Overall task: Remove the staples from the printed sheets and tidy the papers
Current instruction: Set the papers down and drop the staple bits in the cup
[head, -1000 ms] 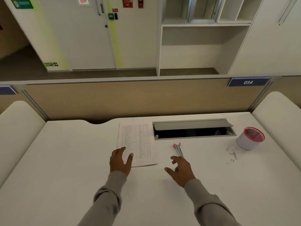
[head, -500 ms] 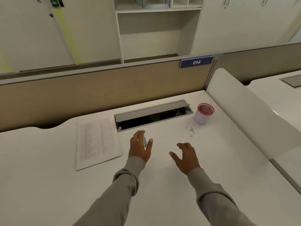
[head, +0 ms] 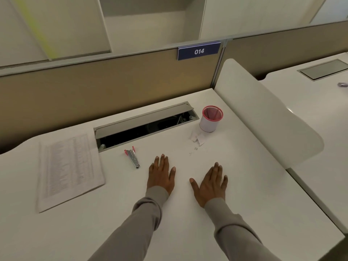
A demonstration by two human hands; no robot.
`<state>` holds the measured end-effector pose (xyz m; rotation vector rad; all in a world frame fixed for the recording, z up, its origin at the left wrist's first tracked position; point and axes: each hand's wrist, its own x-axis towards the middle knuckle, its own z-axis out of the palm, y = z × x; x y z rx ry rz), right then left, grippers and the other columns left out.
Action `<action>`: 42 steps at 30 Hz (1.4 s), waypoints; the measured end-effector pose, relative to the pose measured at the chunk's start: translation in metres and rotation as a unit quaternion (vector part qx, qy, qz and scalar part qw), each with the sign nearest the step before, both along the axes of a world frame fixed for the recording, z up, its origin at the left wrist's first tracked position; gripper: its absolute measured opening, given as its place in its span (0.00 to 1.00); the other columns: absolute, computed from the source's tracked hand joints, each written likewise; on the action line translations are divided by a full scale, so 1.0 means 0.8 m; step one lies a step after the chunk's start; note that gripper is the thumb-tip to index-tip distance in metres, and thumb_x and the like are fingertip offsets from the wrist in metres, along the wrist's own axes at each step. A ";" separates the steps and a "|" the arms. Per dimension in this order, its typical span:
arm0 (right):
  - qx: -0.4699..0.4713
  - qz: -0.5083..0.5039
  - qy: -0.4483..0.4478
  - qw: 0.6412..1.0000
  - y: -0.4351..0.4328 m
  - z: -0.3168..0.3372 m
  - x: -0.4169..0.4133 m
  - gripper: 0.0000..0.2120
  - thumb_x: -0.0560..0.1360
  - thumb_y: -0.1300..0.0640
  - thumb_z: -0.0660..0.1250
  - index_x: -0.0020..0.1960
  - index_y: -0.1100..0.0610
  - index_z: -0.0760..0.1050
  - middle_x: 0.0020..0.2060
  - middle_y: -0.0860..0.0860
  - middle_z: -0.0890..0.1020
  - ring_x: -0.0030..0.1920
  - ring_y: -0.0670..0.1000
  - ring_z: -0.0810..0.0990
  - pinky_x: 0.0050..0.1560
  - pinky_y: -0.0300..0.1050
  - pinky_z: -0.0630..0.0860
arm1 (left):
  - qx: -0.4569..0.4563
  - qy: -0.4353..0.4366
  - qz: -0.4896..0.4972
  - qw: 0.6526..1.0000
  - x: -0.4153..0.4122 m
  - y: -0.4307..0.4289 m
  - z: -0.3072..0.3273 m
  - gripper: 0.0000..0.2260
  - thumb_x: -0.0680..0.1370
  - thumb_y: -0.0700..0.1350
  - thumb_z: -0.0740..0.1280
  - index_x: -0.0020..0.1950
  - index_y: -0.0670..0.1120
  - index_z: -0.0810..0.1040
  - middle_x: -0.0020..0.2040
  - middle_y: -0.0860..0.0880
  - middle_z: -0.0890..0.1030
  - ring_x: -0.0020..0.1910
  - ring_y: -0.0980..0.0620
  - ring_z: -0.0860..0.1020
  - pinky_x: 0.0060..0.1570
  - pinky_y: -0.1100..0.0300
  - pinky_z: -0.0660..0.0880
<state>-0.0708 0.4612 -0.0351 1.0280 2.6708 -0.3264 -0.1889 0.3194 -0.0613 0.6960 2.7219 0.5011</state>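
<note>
A stack of printed sheets [head: 69, 170] lies flat at the left of the white desk [head: 244, 194]. A metal staple remover with pink tips [head: 132, 158] rests on the desk between the sheets and my left hand [head: 162, 176]. My left hand lies palm down, fingers together, holding nothing. My right hand [head: 211, 183] lies flat beside it, thumb spread, also holding nothing. Small paper scraps [head: 197, 137] and a few tiny staples [head: 193, 150] lie beyond my right hand, in front of a white cup with a pink rim [head: 211, 119].
An open cable hatch [head: 145, 125] is sunk into the desk at the back. A tan partition [head: 113, 85] with a "014" sign [head: 199, 51] closes the far side. A white rounded divider [head: 263, 113] bounds the right edge; another desk lies beyond.
The view has swung right and down. My left hand left the sheets, passed over the staple remover and now rests flat to its right. My right hand settled flat on the desk.
</note>
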 end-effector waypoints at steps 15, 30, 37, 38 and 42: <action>-0.009 -0.026 0.038 0.999 0.057 -0.021 -0.105 0.50 0.74 0.26 0.39 0.76 0.64 0.30 0.78 0.55 0.34 0.78 0.53 0.34 0.77 0.60 0.36 | -0.050 0.075 0.033 0.995 -0.016 0.022 -0.021 0.28 0.82 0.61 0.41 0.81 0.54 0.44 0.82 0.51 0.42 0.81 0.48 0.42 0.79 0.46 0.44; 0.040 0.152 0.132 0.979 0.118 0.010 -0.185 0.26 0.82 0.43 0.51 0.78 0.48 0.55 0.76 0.55 0.61 0.70 0.61 0.65 0.65 0.59 0.71 | -0.044 0.088 0.032 0.995 -0.014 0.020 -0.016 0.28 0.83 0.60 0.41 0.81 0.54 0.47 0.82 0.51 0.46 0.81 0.47 0.43 0.78 0.46 0.45; 0.071 0.205 0.099 0.971 0.119 0.000 -0.179 0.21 0.82 0.44 0.50 0.71 0.51 0.66 0.70 0.53 0.69 0.65 0.58 0.69 0.62 0.54 0.70 | -0.045 0.085 0.029 0.995 -0.013 0.019 -0.015 0.27 0.82 0.60 0.40 0.81 0.54 0.45 0.82 0.51 0.44 0.81 0.48 0.42 0.78 0.47 0.42; 0.060 0.205 0.117 0.970 0.117 -0.001 -0.169 0.22 0.82 0.44 0.50 0.72 0.52 0.66 0.70 0.54 0.70 0.65 0.58 0.69 0.63 0.53 0.70 | -0.044 0.086 0.030 0.995 -0.013 0.019 -0.017 0.27 0.83 0.60 0.40 0.81 0.54 0.46 0.82 0.51 0.45 0.81 0.47 0.42 0.78 0.47 0.43; 0.030 0.132 0.211 0.968 0.126 -0.001 -0.144 0.26 0.83 0.43 0.51 0.74 0.59 0.65 0.69 0.58 0.72 0.69 0.59 0.70 0.69 0.53 0.68 | -0.039 0.087 0.039 0.995 -0.016 0.021 -0.022 0.29 0.82 0.61 0.37 0.81 0.54 0.50 0.82 0.51 0.50 0.81 0.47 0.47 0.77 0.46 0.45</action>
